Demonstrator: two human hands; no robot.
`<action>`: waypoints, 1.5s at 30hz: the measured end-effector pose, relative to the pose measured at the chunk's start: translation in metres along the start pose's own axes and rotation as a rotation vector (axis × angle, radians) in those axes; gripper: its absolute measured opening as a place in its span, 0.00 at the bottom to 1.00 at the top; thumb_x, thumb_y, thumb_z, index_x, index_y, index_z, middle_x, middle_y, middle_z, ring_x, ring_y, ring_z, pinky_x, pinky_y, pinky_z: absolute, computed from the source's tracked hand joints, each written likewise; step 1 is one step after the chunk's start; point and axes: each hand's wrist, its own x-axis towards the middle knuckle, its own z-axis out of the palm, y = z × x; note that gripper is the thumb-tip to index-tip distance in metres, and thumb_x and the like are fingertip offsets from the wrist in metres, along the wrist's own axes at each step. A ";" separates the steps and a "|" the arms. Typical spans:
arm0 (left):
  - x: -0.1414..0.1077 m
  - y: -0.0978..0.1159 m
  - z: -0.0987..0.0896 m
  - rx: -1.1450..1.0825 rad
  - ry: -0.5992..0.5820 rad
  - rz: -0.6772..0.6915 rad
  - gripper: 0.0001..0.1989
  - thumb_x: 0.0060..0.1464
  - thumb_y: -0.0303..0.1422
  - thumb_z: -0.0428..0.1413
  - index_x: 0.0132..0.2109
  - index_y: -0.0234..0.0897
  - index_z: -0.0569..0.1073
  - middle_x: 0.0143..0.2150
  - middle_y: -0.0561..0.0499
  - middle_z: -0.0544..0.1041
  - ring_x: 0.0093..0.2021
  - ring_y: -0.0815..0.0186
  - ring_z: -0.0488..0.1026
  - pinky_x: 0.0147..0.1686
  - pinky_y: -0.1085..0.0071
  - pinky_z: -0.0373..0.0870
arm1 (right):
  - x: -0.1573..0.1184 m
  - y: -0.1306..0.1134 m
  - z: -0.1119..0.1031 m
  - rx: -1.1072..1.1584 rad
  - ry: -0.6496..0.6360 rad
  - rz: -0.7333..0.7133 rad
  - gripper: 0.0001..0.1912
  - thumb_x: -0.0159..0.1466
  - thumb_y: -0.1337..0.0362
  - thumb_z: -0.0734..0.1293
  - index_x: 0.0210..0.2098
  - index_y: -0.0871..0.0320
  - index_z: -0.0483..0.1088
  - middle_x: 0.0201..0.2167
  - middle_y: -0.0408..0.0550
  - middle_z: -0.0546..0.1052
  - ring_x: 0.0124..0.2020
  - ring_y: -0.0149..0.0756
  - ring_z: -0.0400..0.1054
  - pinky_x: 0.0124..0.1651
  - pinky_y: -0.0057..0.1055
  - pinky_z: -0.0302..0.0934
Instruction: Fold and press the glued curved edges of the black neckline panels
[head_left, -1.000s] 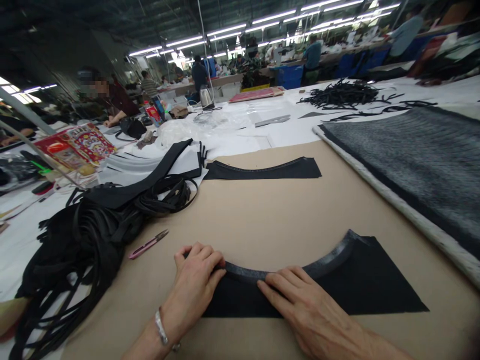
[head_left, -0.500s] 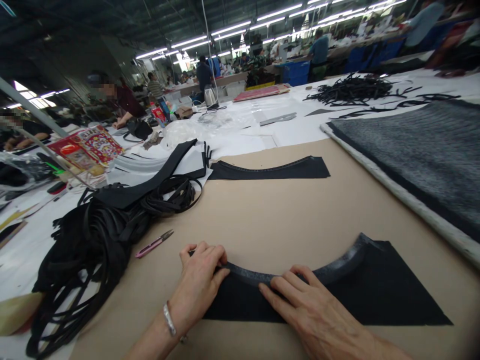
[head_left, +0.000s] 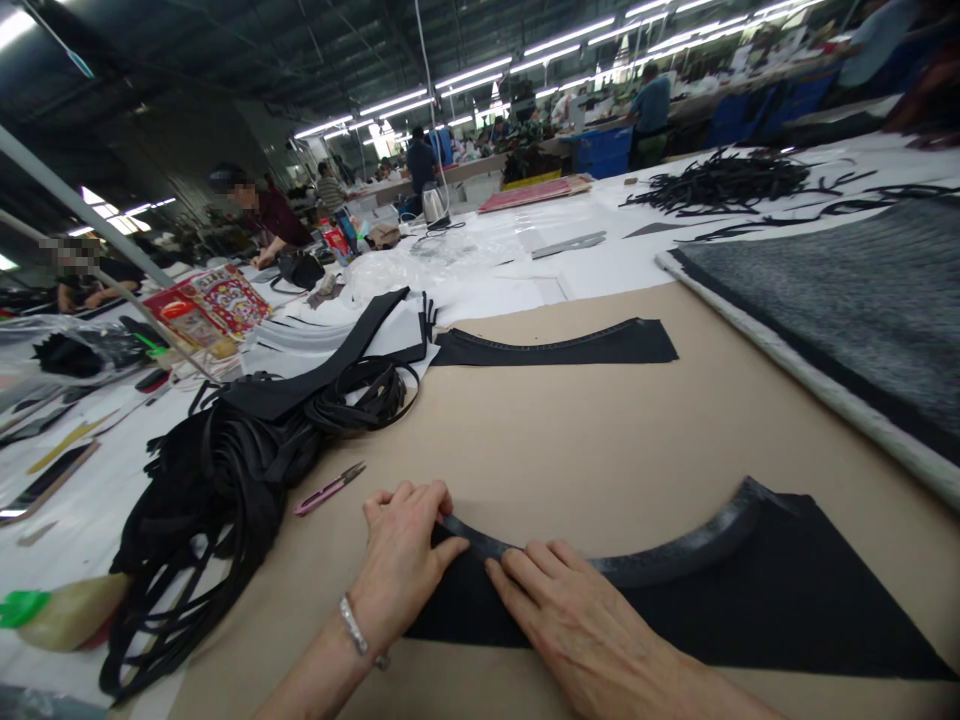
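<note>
A black panel [head_left: 750, 620] with a concave upper edge lies flat in front of me. Along that curve runs a shiny, greyish-black band [head_left: 682, 562]. My left hand [head_left: 401, 550] grips the panel's left end, thumb on the near side of the edge and fingers curled over the far side. Close beside it, my right hand [head_left: 577, 620] pinches the curved edge with bent fingers and thumb. The fingers hide part of the band. Pink-handled thread snips [head_left: 330, 490] rest to the left of my hands. A similar black panel [head_left: 570, 348] lies farther back.
Bundled black strips [head_left: 225, 470] and a stack of cut pieces [head_left: 352, 335] lie on the left. A bottle with a green cap [head_left: 71, 612] is at lower left. Grey textured material [head_left: 840, 290] covers the right side. A pile of black strips [head_left: 720, 180] lies behind; people work beyond.
My right hand has slid left along the curved edge, closer to my left hand. More of the band shows to its right. The whole view has shifted slightly.
</note>
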 end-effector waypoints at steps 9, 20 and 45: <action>0.004 -0.032 -0.008 -0.226 -0.018 -0.072 0.05 0.51 0.30 0.51 0.38 0.41 0.69 0.36 0.52 0.73 0.40 0.62 0.68 0.44 0.62 0.59 | 0.002 0.000 0.004 0.017 0.049 0.033 0.24 0.53 0.73 0.64 0.50 0.63 0.65 0.39 0.46 0.68 0.37 0.37 0.58 0.44 0.35 0.51; 0.010 -0.036 0.004 -0.360 0.013 -0.138 0.07 0.48 0.30 0.52 0.38 0.40 0.66 0.32 0.55 0.72 0.33 0.66 0.69 0.34 0.70 0.60 | 0.004 0.002 0.009 -0.040 0.132 0.008 0.18 0.56 0.66 0.67 0.45 0.64 0.66 0.35 0.45 0.67 0.33 0.36 0.58 0.38 0.36 0.51; 0.006 -0.036 0.008 -0.296 0.158 -0.091 0.10 0.48 0.28 0.56 0.39 0.40 0.65 0.34 0.55 0.69 0.37 0.65 0.66 0.39 0.67 0.62 | 0.006 0.002 0.011 -0.099 0.211 -0.005 0.17 0.53 0.70 0.66 0.43 0.63 0.67 0.33 0.43 0.68 0.33 0.35 0.57 0.38 0.37 0.46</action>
